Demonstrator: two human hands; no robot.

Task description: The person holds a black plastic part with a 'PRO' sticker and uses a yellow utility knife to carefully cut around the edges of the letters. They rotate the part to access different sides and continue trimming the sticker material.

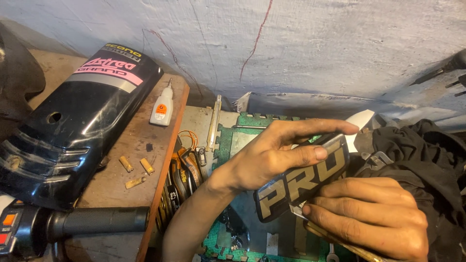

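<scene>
Fingers of left hand (272,155) grasping black lettered emblem plate (301,179), right hand (374,213) fingers pinching its lower edge, green mat (228,140) beneath

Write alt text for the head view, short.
Two bare hands hold a black emblem plate with gold lettering: the left hand grips its top, the right hand its lower edge. A black motorcycle side cover and a small glue bottle lie on the wooden bench.
</scene>
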